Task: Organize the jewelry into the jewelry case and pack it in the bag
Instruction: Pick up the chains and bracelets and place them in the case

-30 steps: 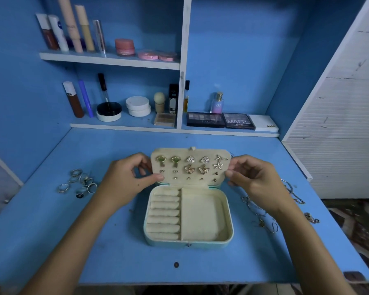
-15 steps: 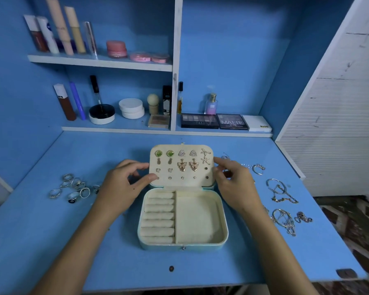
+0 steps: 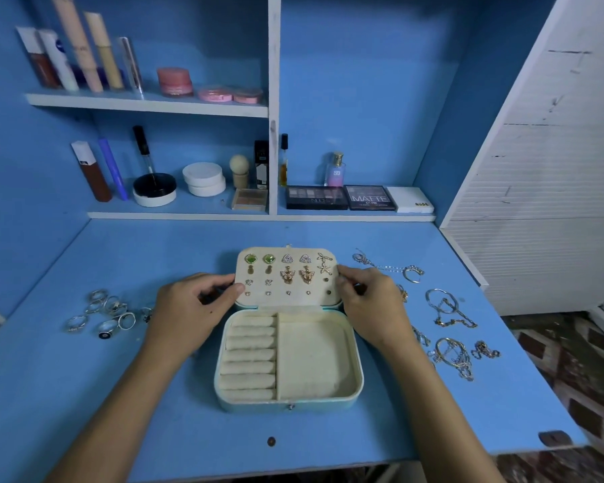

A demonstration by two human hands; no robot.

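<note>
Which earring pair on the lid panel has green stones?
The top-left pair, beside the left hand. The other earrings on the panel are gold or silver, without green.

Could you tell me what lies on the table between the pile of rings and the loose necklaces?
In the head view, the open jewelry case sits between the rings and the necklaces, with the left hand and right hand holding its earring panel.
</note>
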